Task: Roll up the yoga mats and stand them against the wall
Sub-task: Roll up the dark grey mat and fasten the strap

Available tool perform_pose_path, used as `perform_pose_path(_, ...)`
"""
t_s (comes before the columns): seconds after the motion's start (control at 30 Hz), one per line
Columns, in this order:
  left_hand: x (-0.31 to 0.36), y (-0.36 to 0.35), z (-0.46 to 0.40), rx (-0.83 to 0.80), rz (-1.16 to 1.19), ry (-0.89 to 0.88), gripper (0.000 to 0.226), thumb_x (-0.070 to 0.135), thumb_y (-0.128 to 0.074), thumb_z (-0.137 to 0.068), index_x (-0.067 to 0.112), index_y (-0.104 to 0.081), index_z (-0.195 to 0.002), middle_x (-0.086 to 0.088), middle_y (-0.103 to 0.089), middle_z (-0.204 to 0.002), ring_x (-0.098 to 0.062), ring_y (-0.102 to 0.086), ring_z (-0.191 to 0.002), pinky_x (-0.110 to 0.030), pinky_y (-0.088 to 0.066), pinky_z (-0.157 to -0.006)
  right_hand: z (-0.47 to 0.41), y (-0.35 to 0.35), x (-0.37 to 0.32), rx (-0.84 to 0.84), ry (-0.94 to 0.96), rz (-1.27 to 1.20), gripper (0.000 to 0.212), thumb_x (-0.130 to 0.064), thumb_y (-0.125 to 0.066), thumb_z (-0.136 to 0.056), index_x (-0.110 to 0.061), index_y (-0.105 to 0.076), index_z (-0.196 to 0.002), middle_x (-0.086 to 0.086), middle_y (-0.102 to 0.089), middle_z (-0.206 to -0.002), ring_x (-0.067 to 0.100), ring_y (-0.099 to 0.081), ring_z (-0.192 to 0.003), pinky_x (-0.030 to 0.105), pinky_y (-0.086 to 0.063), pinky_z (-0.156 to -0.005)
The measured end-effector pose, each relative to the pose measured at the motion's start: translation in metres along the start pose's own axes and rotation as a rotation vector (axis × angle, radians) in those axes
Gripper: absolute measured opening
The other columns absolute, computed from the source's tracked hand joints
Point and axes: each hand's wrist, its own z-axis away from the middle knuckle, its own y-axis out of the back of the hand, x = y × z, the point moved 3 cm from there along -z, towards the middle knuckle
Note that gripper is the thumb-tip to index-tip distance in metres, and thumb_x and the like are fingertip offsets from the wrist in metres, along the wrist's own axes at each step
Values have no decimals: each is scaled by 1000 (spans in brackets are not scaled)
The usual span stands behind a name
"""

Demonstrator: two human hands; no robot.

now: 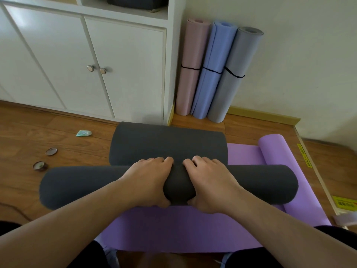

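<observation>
A dark grey yoga mat [77,184] lies across the floor in front of me, mostly wound into a thick roll, with its flat end [168,142] stretching toward the cabinet. My left hand [148,180] and my right hand [208,182] press side by side on the middle of the roll, fingers curled over its top and thumbs under its near side. Beneath it lies a purple mat [173,227], flat, its far end curled into a small roll [274,149] at the right. Three rolled mats stand against the wall: pink [191,64], blue [212,68] and grey [233,74], each tied with a black band.
A white cabinet [77,60] with two knobbed doors fills the left background. On the wooden floor at left lie two small round tins [51,151] and a crumpled teal wrapper [83,133]. A wooden frame edge with yellow labels [307,161] runs along the right.
</observation>
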Motion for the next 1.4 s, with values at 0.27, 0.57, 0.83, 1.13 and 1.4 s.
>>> perform_pose_path(0.27, 1, 0, -2, 65, -57, -26, 84, 59, -85, -66, 29, -41, -131, 11, -55, -119, -14, -59, -107, -34, -51, -92, 1, 4, 3, -37, -27, -69, 97, -61, -88, -72, -28, -34, -146, -3, -57, -130, 19, -57, -114, 37, -50, -99)
perform_pose_path(0.57, -2, -2, 1, 19, -17, -6, 86, 68, -82, -64, 33, -43, -132, 13, -55, -119, -11, -58, -107, -33, -51, -94, 0, 1, 0, -2, 0, -14, 84, -55, -86, -77, -24, -41, -142, 0, -58, -128, 21, -59, -113, 39, -51, -96)
perform_pose_path(0.83, 2, 0, -2, 30, -45, 3, 85, 62, -85, -64, 28, -42, -129, 10, -57, -114, -13, -59, -100, -31, -50, -86, 2, 3, 5, -47, -16, -69, 99, -61, -88, -70, -28, -36, -148, -3, -52, -133, 20, -55, -119, 38, -49, -102)
perform_pose_path(1.13, 2, -3, 0, 22, -4, -5, 89, 67, -83, -64, 32, -40, -134, 13, -54, -120, -12, -58, -109, -32, -51, -95, 0, -1, 3, -28, -8, -38, 84, -55, -85, -75, -24, -42, -140, -1, -58, -125, 20, -60, -109, 38, -52, -92)
perform_pose_path(1.4, 1, -2, -3, 88, -77, -16, 89, 66, -83, -66, 27, -40, -133, 9, -55, -123, -15, -58, -111, -35, -50, -96, 2, -2, 1, -12, -10, -50, 105, -60, -87, -71, -26, -30, -153, -1, -52, -139, 22, -53, -126, 39, -45, -109)
